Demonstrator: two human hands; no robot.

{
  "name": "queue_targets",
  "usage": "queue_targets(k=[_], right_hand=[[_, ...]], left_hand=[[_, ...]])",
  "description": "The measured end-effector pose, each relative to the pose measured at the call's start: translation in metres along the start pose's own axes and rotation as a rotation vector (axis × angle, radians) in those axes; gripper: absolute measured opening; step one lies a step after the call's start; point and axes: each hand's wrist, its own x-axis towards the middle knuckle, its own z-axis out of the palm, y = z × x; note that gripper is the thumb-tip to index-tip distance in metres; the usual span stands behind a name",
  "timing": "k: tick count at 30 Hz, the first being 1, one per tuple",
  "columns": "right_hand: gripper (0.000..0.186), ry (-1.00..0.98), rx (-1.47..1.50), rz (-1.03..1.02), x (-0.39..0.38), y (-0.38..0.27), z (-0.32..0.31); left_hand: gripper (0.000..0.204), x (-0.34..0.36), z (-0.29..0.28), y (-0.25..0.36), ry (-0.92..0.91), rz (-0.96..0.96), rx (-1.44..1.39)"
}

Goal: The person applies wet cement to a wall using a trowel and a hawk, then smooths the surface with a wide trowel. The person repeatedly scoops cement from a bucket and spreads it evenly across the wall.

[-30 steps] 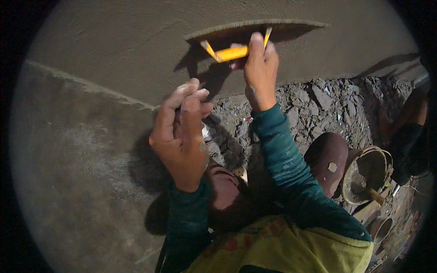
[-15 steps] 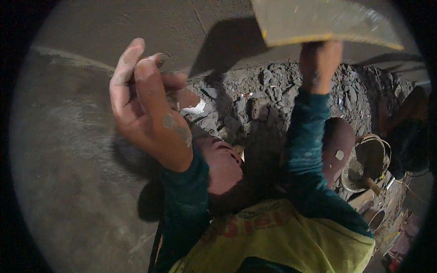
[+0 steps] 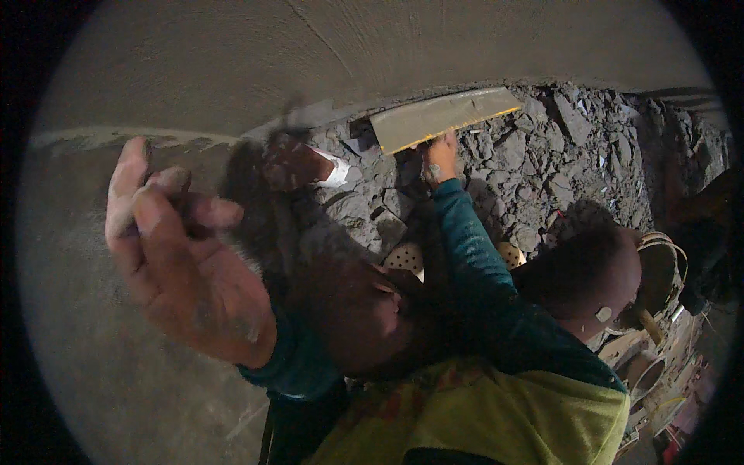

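Observation:
My right hand [image 3: 442, 159] grips a plastering float [image 3: 449, 116], a flat rectangular board with a yellow edge. The hand is partly hidden behind that edge. The float is tilted above the rubble [image 3: 504, 167], close to the foot of the grey plastered wall [image 3: 349, 54]. Whether it touches the wall I cannot tell. On the left, my left hand [image 3: 186, 256] is raised, its fingers loosely bent and apart. It appears to hold nothing, and smears of mortar mark its skin.
A reddish-brown piece with a white end [image 3: 335, 170] lies on the rubble between my hands. Perforated yellow shoes [image 3: 404, 259] show below my knees. To the right stand a bucket [image 3: 674, 252] and a round pan [image 3: 645, 373]. Smooth grey floor [image 3: 116, 372] extends on the left.
The float in my right hand has come down and left, from in front of the wall to above the rubble. My left hand has shifted left and lower in view.

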Motion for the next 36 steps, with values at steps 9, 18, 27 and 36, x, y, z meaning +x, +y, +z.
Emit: queue_targets(k=[9,18,27,36], right_hand=[[0.031,0.077,-0.012,-0.134,0.005,-0.07,0.063],[0.032,0.092,-0.021,-0.165,-0.018,-0.243,0.135],[0.037,-0.136,0.013,-0.876,-0.041,-0.421,0.156],[0.06,0.221,0.382,-0.408,-0.043,-0.327,0.084]], left_hand=[[0.052,-0.01,-0.001,0.0,-0.186,0.208,0.059],[0.05,-0.011,-0.006,0.003,-0.227,0.322,0.174],[0.041,-0.003,-0.01,0.012,-0.025,-0.033,-0.031],[0.038,-0.002,0.005,0.014,0.028,-0.06,-0.13]])
